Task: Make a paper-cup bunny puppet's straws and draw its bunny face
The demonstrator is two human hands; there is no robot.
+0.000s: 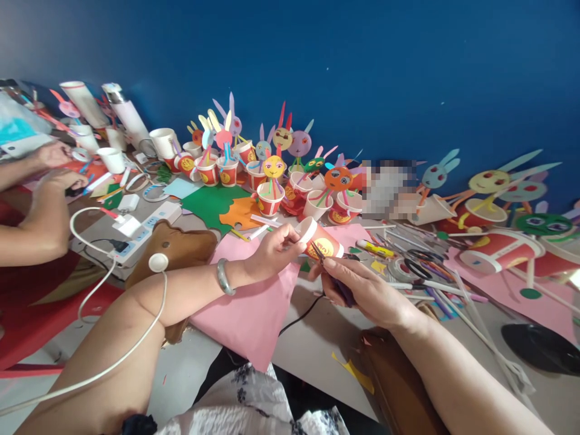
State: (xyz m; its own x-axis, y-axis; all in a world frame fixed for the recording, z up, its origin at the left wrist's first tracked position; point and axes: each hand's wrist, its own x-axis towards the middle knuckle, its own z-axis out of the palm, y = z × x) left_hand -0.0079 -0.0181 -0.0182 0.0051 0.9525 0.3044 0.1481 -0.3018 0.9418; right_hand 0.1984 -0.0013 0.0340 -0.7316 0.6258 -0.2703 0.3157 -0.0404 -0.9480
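My left hand grips a red and white paper cup by its white rim, with the cup tipped on its side. A yellow emblem shows on the cup's wall. In my right hand is a pair of scissors, its dark handles mostly covered by the fingers. The narrow blades lie against or just in front of the cup's side; whether they cut into it I cannot tell. Pink paper spreads beneath my left forearm.
Decorated cups with paper rabbit heads line the blue wall. Green paper, a power strip and a brown pouch lie left. Pens and tapes crowd the right, near a black mouse. Another person's arms rest at far left.
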